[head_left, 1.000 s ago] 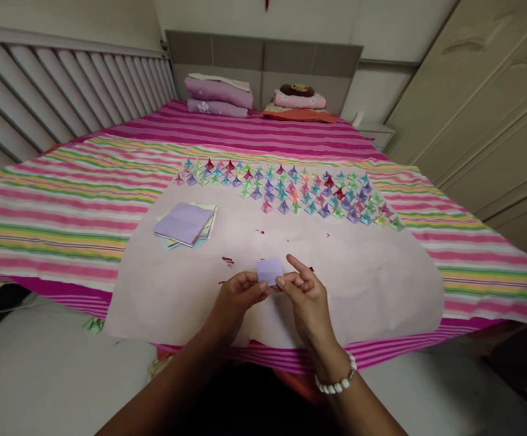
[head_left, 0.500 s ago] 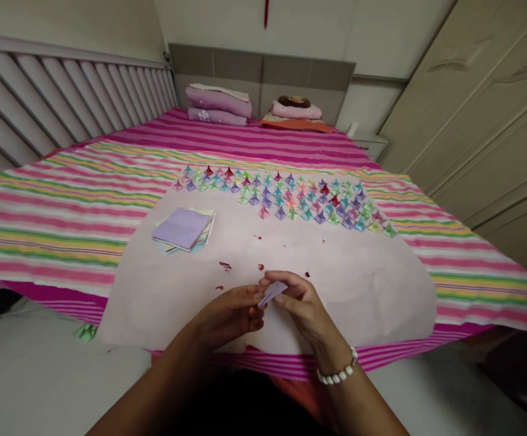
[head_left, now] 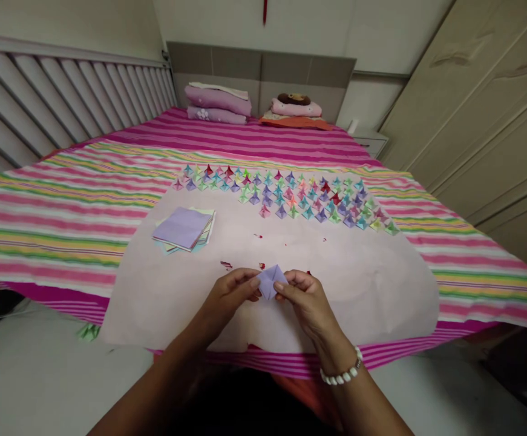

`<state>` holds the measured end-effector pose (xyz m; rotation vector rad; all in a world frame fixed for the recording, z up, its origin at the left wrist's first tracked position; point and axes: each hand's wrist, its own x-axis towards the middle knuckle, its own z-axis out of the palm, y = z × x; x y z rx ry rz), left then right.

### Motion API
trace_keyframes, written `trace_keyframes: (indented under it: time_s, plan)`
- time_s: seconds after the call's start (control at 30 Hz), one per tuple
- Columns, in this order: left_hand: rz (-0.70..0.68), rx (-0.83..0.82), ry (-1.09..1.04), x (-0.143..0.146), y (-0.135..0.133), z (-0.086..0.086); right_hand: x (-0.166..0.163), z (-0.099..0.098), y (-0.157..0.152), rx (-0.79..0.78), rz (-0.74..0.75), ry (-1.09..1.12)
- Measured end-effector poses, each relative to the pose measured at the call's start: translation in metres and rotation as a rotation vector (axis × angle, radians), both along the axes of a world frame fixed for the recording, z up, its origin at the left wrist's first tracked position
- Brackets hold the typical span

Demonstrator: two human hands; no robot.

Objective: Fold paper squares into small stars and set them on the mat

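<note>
A small folded piece of lavender origami paper (head_left: 270,281) is held up between my hands, its diamond-shaped face with crease lines turned toward me. My left hand (head_left: 233,293) pinches its left corner between thumb and fingers. At the right corner, my right hand (head_left: 306,297) grips it the same way; a white beaded bracelet (head_left: 342,376) circles that wrist. Both hands are above a large pale sheet (head_left: 358,278) spread on the bed. To the left on the sheet lies a stack of square papers (head_left: 182,228), a lavender one on top.
Several rows of small folded paper pieces (head_left: 290,194) in many colours stand along the sheet's far side. Red scraps (head_left: 225,265) are scattered mid-sheet. Striped bedding (head_left: 63,206) surrounds it. Folded purple bedding (head_left: 218,104) sits by the headboard (head_left: 236,63). A green folded piece (head_left: 88,331) lies low at left.
The lavender paper has turned from a narrow, edge-on view to show its flat diamond face. My hands have moved apart to its opposite corners, my left rising slightly.
</note>
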<state>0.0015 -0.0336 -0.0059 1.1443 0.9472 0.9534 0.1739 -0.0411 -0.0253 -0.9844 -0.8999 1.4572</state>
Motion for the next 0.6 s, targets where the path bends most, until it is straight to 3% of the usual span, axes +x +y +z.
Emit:
trace_keyframes:
  time_s: [0.13,0.6]
  plan:
    - [0.024,0.062,0.055,-0.0002,-0.0011,0.0057,-0.0050,0.0023,-0.0026,0.010,0.029,0.013]
    - [0.050,0.106,0.089,-0.0012,-0.0042,0.0005,-0.0041,0.0019,-0.0080,0.053,0.102,0.111]
